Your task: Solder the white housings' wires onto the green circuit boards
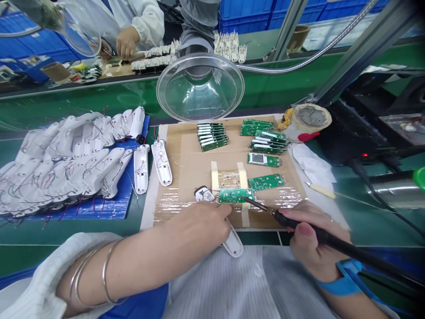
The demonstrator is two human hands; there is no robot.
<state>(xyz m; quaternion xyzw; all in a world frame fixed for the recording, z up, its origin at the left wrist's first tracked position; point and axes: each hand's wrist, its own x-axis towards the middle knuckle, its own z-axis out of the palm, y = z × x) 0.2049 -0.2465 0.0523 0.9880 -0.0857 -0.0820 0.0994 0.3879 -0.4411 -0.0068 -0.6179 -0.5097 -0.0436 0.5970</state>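
Observation:
My right hand (314, 235) grips a soldering iron (282, 217) by its black handle. The iron's tip touches or hovers just over the lower right part of a green circuit board (234, 195). My left hand (212, 219) is closed over the middle of a white plastic housing (234, 243), whose two ends stick out from under it; its fingertips are partly hidden beside the board's lower edge. Thin wires run between the housing's upper end and the board. The board lies at a taped pad (229, 178) on the cardboard (186, 155).
Many wired white housings (73, 155) fill a blue sheet at left. Stacked circuit boards (212, 136) stand at the back. A round fume hood (200, 88) hangs above. At right are a tweezer-like pointed tool (320, 190), white cloth (314, 166) and round tin (312, 116). A co-worker's hand (128, 43) works opposite.

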